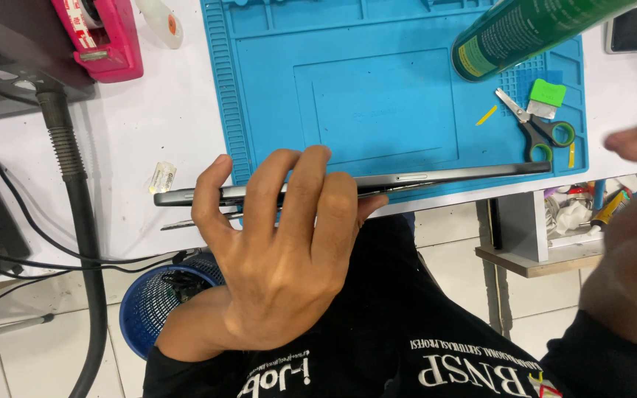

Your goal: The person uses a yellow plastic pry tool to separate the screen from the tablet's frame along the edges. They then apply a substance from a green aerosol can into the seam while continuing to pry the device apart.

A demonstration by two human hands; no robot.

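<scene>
Above blue mat [274, 88], green spray can [532, 29], left hand [282, 250] gripping tablet [466, 174] edge-on

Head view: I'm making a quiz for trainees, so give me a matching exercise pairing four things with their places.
Things:
1. tablet
2. scissors
3. mesh bin
4. tape dispenser

Places:
A. floor, under the table edge
B. top left of the table
C. right side of the blue mat
D. on edge, gripped by the left hand

Pairs: 1-D, 2-C, 3-A, 4-B
</scene>
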